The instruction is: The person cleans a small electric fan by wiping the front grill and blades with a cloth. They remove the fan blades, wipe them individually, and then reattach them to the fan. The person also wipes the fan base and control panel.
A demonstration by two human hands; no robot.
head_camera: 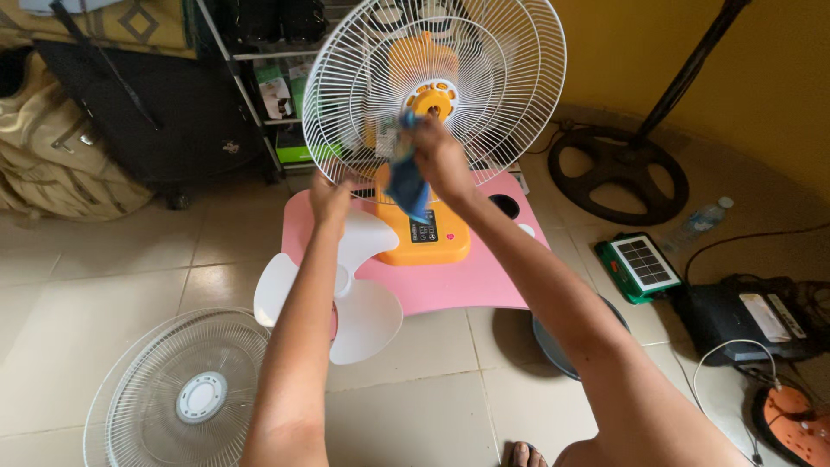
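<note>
Our two hands work at one orange fan on the pink desk: our right hand is closed around one blue cloth, pressing it at the fan's hub, while our left hand curls its fingers on the rim of the rear grille. One white three-bladed propeller lies on the desk's edge, and one detached front grille lies on the floor.

Both my arms reach forward, bare to the elbows. My left hand is curled shut in a grip, knuckles up. My right hand is raised higher, fingers pinched closed, wrist bent slightly inward.
</note>
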